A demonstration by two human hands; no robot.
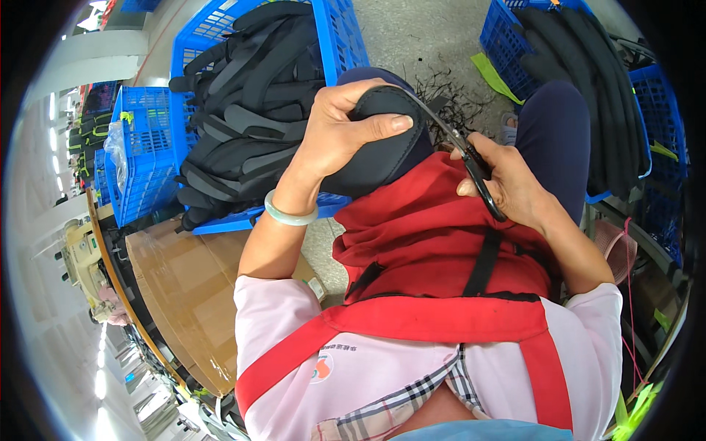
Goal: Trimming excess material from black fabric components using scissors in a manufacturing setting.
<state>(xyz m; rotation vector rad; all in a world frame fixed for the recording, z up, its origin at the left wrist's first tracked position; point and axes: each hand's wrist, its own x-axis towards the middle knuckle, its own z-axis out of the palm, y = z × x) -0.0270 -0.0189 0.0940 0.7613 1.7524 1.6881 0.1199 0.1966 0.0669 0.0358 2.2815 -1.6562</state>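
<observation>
My left hand [342, 128] is closed on a black padded strap [390, 151], its thumb pressed on the upper face near the rounded end. Stitching runs along the strap's edge, and the rest of it lies over my lap. In my right hand [507, 176] is a pair of scissors [476, 167] with black handles. Their metal blades point up and left and reach the strap's rounded edge. Whether the blades are apart or together I cannot tell. Both hands are above the red apron [426, 228] across my lap.
At the left, a blue plastic crate [327, 44] is heaped with black padded straps [254, 110]. Another blue crate [504, 33] at the right holds long black padded pieces [581, 81]. Dark scraps [448, 92] litter the floor between them. A cardboard box [176, 294] stands lower left.
</observation>
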